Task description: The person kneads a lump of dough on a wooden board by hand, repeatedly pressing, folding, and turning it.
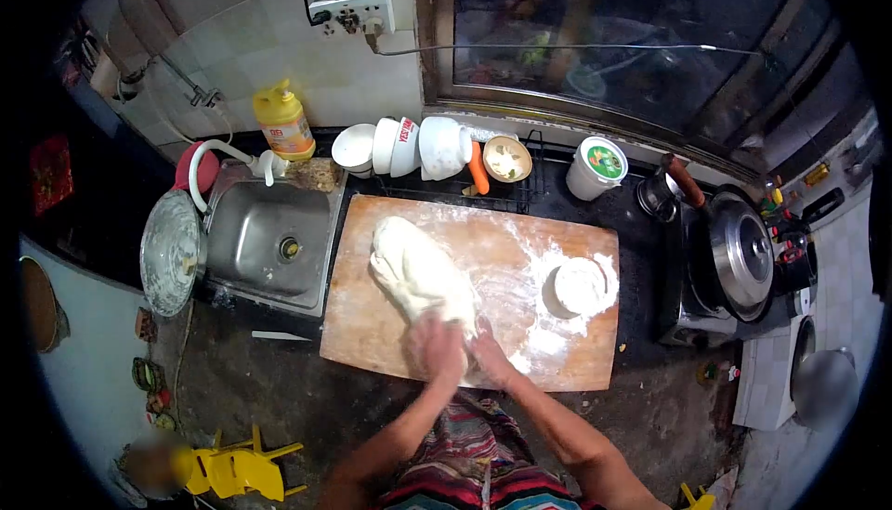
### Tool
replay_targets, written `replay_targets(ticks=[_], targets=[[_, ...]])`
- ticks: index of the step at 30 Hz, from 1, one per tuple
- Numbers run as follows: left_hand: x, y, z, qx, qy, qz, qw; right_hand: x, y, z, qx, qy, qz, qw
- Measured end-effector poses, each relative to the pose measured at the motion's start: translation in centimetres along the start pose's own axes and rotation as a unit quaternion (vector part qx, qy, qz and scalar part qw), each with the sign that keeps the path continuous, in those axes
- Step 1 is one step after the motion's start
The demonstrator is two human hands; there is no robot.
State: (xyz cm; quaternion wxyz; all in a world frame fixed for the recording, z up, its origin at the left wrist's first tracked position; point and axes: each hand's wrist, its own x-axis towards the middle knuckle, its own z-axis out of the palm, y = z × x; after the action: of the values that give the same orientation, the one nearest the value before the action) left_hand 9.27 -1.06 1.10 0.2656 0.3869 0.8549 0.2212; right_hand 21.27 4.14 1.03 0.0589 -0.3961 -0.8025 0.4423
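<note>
A long, pale lump of dough [418, 268] lies slantwise on a floured wooden board [372, 343], with a fold along its far left side. My left hand [439, 347] is on top of the dough's near end, its fingers smeared by motion. At the right side of that same end, my right hand [489, 356] grips the dough's edge; its fingertips are partly hidden. A white bowl of flour [581, 287] stands on the right part of the board, with loose flour scattered around it.
Left of the board is a steel sink [269, 241] with a round metal lid [173, 255] at its side. Bowls [446, 148], an orange-handled tool [478, 168] and a white tub [596, 168] line the back. A lidded pot [743, 255] sits on the stove at right.
</note>
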Motion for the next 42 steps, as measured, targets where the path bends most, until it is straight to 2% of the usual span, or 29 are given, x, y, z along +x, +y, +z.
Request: replay_targets(ticks=[1, 2, 3, 5, 6, 7, 8, 9, 10, 11, 12, 14, 15, 17, 18, 22, 25, 27, 28, 30, 31, 32, 33, 34, 35, 36, 38, 39, 42], targets=[[-1.2, 3.1, -0.7, 0.026, -0.045, 0.047, 0.998, -1.0, -1.3, -0.6, -0.098, 0.008, 0.011, 0.995], [-2.1, 5.6, -1.8, 0.051, -0.088, 0.094, 0.99, -1.8, -1.7, -1.9, 0.027, 0.021, 0.075, 0.997], [-2.0, 5.8, -2.2, -0.012, -0.117, 0.134, 0.984, -2.5, -2.2, -3.1, 0.152, 0.05, 0.135, 0.978], [-1.7, 5.3, -3.3, -0.14, -0.171, 0.21, 0.952, -3.7, -1.8, -5.3, 0.086, 0.08, 0.147, 0.982], [-0.9, 5.8, -5.5, -0.193, -0.194, 0.095, 0.957, -4.1, -1.6, -5.9, 0.035, 0.104, 0.136, 0.985], [0.0, 5.7, -7.8, -0.242, -0.214, -0.021, 0.946, -4.2, -1.5, -6.1, -0.048, 0.144, 0.085, 0.985], [2.4, 1.9, -5.9, -0.204, -0.029, 0.119, 0.971, -4.2, -1.5, -6.2, -0.13, 0.181, 0.032, 0.974], [5.1, 0.3, -6.8, -0.138, 0.017, 0.112, 0.984, -3.0, -3.0, -6.2, -0.1, 0.097, 0.101, 0.985], [8.3, -2.0, -6.4, -0.111, 0.066, 0.085, 0.988, -2.2, -6.0, -6.7, -0.137, 0.052, 0.057, 0.988], [11.3, -4.0, -6.1, -0.083, 0.114, 0.06, 0.988, -0.9, -5.7, -5.0, -0.174, 0.034, 0.041, 0.983], [13.7, -4.9, -6.9, -0.102, 0.076, 0.064, 0.99, 0.8, -4.8, -3.3, -0.211, 0.017, 0.027, 0.977], [18.1, -5.6, -8.1, -0.14, 0.001, 0.075, 0.987, 3.9, -4.3, -1.2, -0.227, -0.009, 0.073, 0.971], [19.8, -5.3, -8.2, -0.093, -0.016, 0.07, 0.993, 5.7, -4.1, -0.2, -0.233, -0.02, 0.096, 0.967], [21.6, -4.4, -7.3, 0.0, -0.056, 0.055, 0.997, 8.5, -2.8, 1.7, -0.229, -0.003, 0.051, 0.972], [21.9, -3.5, -7.1, 0.004, -0.051, 0.041, 0.998, 9.7, -2.6, 2.1, -0.23, 0.006, 0.025, 0.973], [22.1, 0.2, -8.3, 0.038, -0.019, 0.023, 0.999, 13.1, -5.3, 1.6, -0.228, 0.011, 0.069, 0.971], [20.1, 1.7, -9.6, 0.03, -0.022, 0.048, 0.998, 12.9, -5.2, -1.3, -0.12, -0.121, 0.033, 0.985], [16.8, 2.7, -9.9, 0.03, 0.0, 0.095, 0.995, 9.3, -8.6, -6.3, 0.082, -0.226, 0.037, 0.97], [13.9, 3.8, -10.2, 0.1, -0.001, 0.12, 0.988, 7.5, -9.7, -8.8, 0.184, -0.28, 0.041, 0.942], [9.1, 1.6, -4.8, 0.171, 0.109, 0.265, 0.943, 6.6, -7.5, -12.0, 0.108, -0.261, 0.044, 0.958], [5.8, 1.2, -2.5, 0.028, 0.149, 0.253, 0.956, 6.1, -8.0, -13.7, 0.154, -0.165, 0.069, 0.972], [3.1, 1.9, -2.9, 0.221, 0.03, 0.355, 0.908, 5.6, -8.6, -15.0, 0.199, -0.067, 0.094, 0.973], [0.6, 1.9, -2.4, 0.154, 0.113, 0.442, 0.877, 6.3, -8.0, -15.0, 0.098, 0.027, 0.007, 0.995], [-1.2, 1.9, -2.1, 0.153, 0.117, 0.456, 0.869, 7.2, -7.3, -14.5, -0.003, 0.122, -0.082, 0.989], [-3.1, 2.0, -1.8, 0.151, 0.122, 0.47, 0.861, 7.7, -7.0, -13.7, -0.045, 0.104, -0.107, 0.988], [-4.5, 2.1, -1.9, 0.131, 0.108, 0.467, 0.868, 8.0, -5.3, -11.4, -0.096, 0.119, -0.116, 0.981], [-6.3, 2.3, -3.2, 0.032, 0.053, 0.374, 0.925, 7.6, -1.4, -6.1, -0.196, 0.152, -0.134, 0.959], [-6.8, 2.2, -3.6, -0.02, 0.025, 0.325, 0.945, 5.8, -2.9, -6.4, -0.168, 0.133, -0.121, 0.969], [-4.4, 2.8, -4.8, -0.003, 0.152, 0.258, 0.954, 2.9, -3.1, -4.3, -0.177, 0.199, -0.098, 0.959]])
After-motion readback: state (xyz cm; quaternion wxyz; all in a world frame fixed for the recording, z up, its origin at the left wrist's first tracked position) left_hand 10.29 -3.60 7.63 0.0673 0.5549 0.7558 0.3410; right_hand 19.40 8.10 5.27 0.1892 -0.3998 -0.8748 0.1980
